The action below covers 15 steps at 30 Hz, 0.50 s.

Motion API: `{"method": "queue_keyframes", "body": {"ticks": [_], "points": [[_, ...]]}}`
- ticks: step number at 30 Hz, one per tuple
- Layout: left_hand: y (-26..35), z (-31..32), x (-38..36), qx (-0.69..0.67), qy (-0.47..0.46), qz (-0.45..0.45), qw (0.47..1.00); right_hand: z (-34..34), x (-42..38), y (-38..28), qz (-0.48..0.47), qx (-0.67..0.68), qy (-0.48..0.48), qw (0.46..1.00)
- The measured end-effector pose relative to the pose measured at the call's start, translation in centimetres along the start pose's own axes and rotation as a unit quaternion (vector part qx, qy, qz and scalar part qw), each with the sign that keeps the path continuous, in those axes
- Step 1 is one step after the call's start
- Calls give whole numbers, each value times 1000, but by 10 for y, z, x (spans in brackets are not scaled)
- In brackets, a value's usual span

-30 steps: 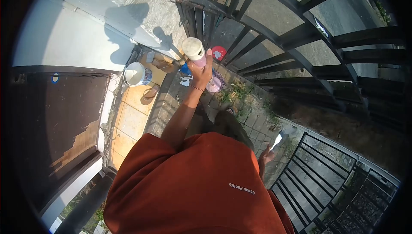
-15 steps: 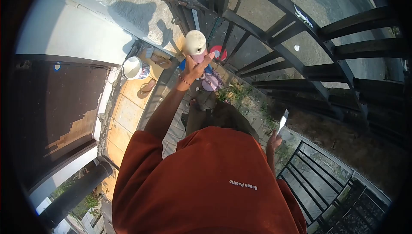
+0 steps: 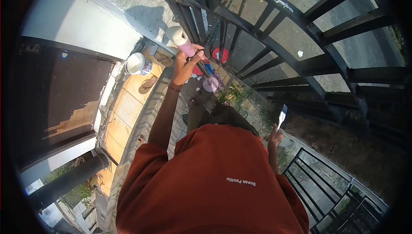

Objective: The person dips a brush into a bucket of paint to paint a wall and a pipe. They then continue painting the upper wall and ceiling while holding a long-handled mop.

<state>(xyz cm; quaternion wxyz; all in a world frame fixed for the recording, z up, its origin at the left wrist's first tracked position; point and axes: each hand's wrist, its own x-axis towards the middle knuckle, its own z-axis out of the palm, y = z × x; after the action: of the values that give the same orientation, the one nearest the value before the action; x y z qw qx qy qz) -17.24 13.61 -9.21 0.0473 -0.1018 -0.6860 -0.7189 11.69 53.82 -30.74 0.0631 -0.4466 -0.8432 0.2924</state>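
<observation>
My left hand (image 3: 185, 65) is closed around the pink upper part of a mop (image 3: 183, 47). The mop's cream end cap, with a hole in it, tilts up toward me. Its dark pole runs down to a round pink head (image 3: 210, 83) with purple fringe, resting on the ground near my feet. Low at my right side, my right hand (image 3: 275, 136) grips a slim white-handled tool that looks like a paintbrush (image 3: 282, 117). The flat, paler end of this tool points up and away from me.
A black metal gate (image 3: 296, 62) curves across the front and right. On the tiled ledge (image 3: 124, 105) at left are a white bucket (image 3: 138, 64) and sandals (image 3: 147, 85). Beyond the mop is a red basin (image 3: 220, 55). A dark railing (image 3: 317, 186) stands at lower right.
The mop's top end has tilted left, so more of its pole shows. My left hand has shifted slightly left and down in view. My right hand has hardly moved.
</observation>
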Motion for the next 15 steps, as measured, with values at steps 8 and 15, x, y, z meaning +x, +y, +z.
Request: {"method": "queue_keyframes", "body": {"ticks": [8, 15], "points": [[-55, 32, -31, 42, 251, 109, 961, 2, -10, 53, -30, -55, -23, 998], [-13, 55, -20, -1, 188, 60, 980, -18, -31, 14, -21, 1, 12, 1000]]}}
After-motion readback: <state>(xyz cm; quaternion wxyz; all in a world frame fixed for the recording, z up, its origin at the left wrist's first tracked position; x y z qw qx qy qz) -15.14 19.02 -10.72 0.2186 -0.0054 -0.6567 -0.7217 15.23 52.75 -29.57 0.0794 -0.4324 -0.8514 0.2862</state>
